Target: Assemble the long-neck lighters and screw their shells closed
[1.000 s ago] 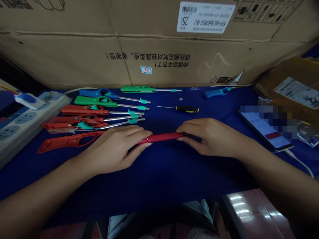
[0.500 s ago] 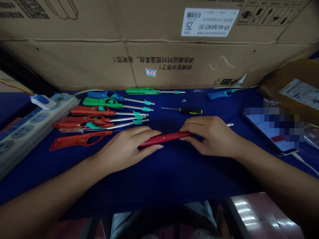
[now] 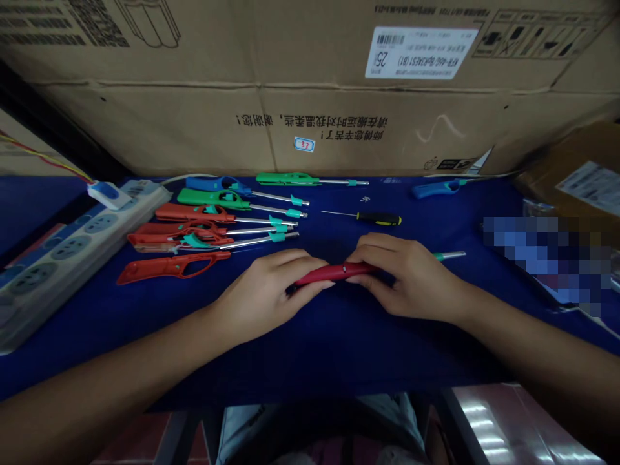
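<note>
Between both hands, just above the blue tabletop, is a red gas lighter [image 3: 318, 274], seen edge-on. My left hand [image 3: 271, 294] is closed round its left end, the thumb below and the fingers on top. My right hand [image 3: 407, 278] pinches the other end; a metal tube with a green piece sticks out to its right. Left of my left hand lies a red lighter casing [image 3: 173, 267] with no tube showing. Behind it rest several red lighters [image 3: 194, 213], a green lighter [image 3: 213, 198] and a blue lighter [image 3: 217, 186], their metal tubes pointing right.
A screwdriver [image 3: 380, 219] lies beyond my right hand, near another green lighter [image 3: 285, 179] and a blue lighter casing [image 3: 436, 188]. A power strip [image 3: 72, 248] runs along the left. A cardboard wall [image 3: 194, 129] closes the back. At right is a blurred-out phone [image 3: 547, 271].
My right hand has shifted left along the red lighter, closer to my left hand, and more of the metal tube shows. The whole view has shifted slightly.
</note>
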Demonstrator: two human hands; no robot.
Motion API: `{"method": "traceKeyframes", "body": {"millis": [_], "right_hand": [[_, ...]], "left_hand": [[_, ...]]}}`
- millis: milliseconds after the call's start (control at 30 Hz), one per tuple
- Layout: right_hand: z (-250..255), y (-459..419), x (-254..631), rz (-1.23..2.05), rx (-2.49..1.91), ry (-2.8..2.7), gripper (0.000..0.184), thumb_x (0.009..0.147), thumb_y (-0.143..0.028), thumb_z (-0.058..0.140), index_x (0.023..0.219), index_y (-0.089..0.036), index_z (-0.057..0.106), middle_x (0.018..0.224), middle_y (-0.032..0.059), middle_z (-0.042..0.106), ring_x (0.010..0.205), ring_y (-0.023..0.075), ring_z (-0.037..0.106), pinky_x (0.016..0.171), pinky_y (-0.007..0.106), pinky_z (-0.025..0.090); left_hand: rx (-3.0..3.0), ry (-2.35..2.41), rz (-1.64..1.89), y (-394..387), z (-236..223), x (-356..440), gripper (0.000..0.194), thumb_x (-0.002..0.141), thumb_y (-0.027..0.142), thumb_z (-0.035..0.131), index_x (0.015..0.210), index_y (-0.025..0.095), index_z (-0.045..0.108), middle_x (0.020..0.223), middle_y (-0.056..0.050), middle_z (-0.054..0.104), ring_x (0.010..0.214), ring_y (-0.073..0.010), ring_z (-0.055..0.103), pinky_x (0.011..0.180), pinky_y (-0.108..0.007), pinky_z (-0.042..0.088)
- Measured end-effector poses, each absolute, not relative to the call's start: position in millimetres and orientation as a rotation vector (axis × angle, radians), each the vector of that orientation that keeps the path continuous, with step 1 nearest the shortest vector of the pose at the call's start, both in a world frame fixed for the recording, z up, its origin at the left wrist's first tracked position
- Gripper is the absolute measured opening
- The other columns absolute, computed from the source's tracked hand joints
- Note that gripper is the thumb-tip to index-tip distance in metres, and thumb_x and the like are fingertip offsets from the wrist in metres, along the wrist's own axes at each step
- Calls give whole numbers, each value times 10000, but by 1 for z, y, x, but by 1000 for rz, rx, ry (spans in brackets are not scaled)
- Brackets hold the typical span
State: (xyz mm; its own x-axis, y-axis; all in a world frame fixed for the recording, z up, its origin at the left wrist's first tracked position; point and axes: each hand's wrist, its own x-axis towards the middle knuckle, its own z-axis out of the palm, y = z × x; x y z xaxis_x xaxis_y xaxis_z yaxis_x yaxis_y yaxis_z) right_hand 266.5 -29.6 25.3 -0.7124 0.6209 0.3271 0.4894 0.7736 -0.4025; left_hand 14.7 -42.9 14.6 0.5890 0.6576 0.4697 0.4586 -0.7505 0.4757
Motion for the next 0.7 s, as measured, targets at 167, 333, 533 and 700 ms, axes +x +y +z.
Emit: {"method": "traceKeyframes", "body": {"millis": [167,333,533,700], "right_hand": [[23,-24,272,375,-849,-2469,146,966,-230,575,1048,-154,669,935,74,667,837,190,623,736,320,509],[25,-24,273,318,-777,-2500,206,955,-259,604,1121,-154,670,1019,92,689,908,203,655,789,327,530],[39,-25,276,418,-876,-2503,355,953,-388,633,1225,-163,666,1169,111,644,1012,206,642,877,334,522],[37,-22,276,840,-945,-2549,235,937,-405,666,1045,-197,690,970,25,689,815,140,645,719,261,509]], "left_hand": [[2463,889,1145,-34,14,10,258,864,241,773,1099,144,729,985,-53,769,862,-146,729,840,-224,576],[2498,796,1234,-36,14,8,228,868,157,758,1093,135,734,947,-52,768,855,-135,725,841,-215,581],[2752,532,1126,-33,16,-1,349,926,92,658,1263,183,664,1185,-84,745,1022,-183,692,918,-323,604],[2770,589,958,-33,13,-1,392,932,86,627,1302,212,651,1273,-73,703,1116,-172,680,1003,-302,579]]}}
